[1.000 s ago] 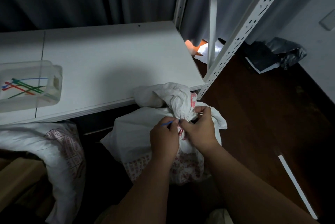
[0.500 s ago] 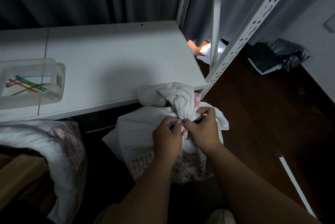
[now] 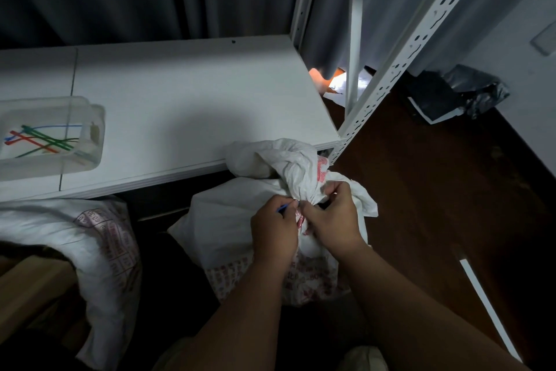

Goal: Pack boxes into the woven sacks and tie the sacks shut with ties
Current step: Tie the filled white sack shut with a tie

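A white woven sack (image 3: 222,223) with red print stands on the floor below the shelf edge, its mouth gathered into a twisted neck (image 3: 296,178). My left hand (image 3: 272,230) pinches a thin blue tie (image 3: 282,207) against the neck. My right hand (image 3: 334,217) grips the neck from the right, fingers curled round the bunched fabric. Any boxes inside this sack are hidden. A second white sack (image 3: 90,238) lies at the lower left with a brown cardboard box (image 3: 27,286) beside it.
A clear plastic tray (image 3: 90,157) with several coloured ties (image 3: 42,140) sits on the white shelf board (image 3: 186,106) at the left. White perforated shelf posts (image 3: 400,64) rise at the right. Dark bags (image 3: 457,94) lie on the brown floor by the wall.
Both hands have stayed at the sack's neck, with small finger shifts around the blue tie. The view has drifted slightly.
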